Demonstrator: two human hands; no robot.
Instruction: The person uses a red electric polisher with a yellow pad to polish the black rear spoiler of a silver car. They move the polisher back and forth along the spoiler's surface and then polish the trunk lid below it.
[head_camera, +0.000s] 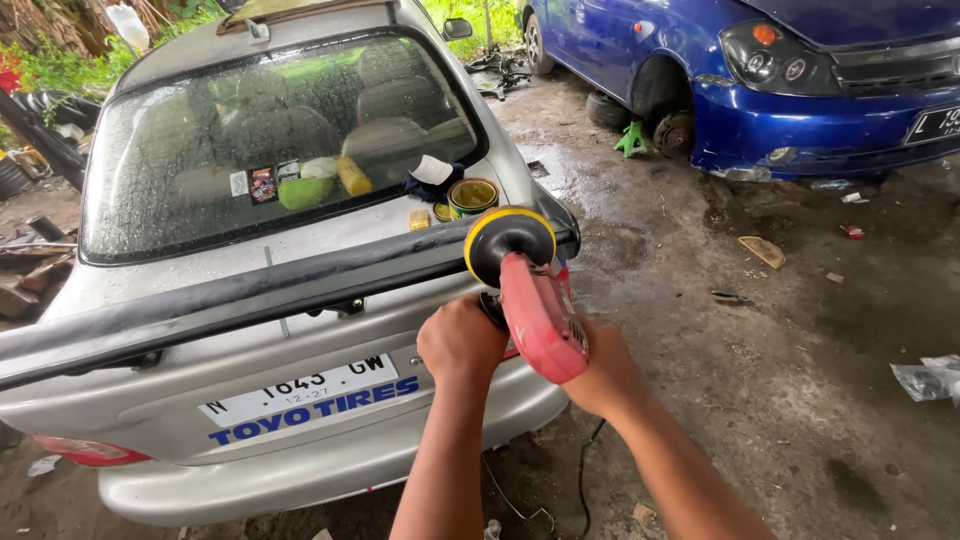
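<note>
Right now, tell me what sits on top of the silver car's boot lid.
On the boot lid: an open yellow tin, a small yellow block, and a dark cloth with a white piece. The polisher pad covers whatever lies behind it.

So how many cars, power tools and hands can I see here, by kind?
Cars: 2, a silver car and a blue car
Polishers: 1, the red polisher
Hands: 2, the left hand and right hand, both on the polisher
Total: 5

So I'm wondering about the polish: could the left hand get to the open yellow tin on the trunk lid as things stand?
Probably not freely: the left hand grips the red polisher, and the black spoiler lies between it and the tin.
</note>
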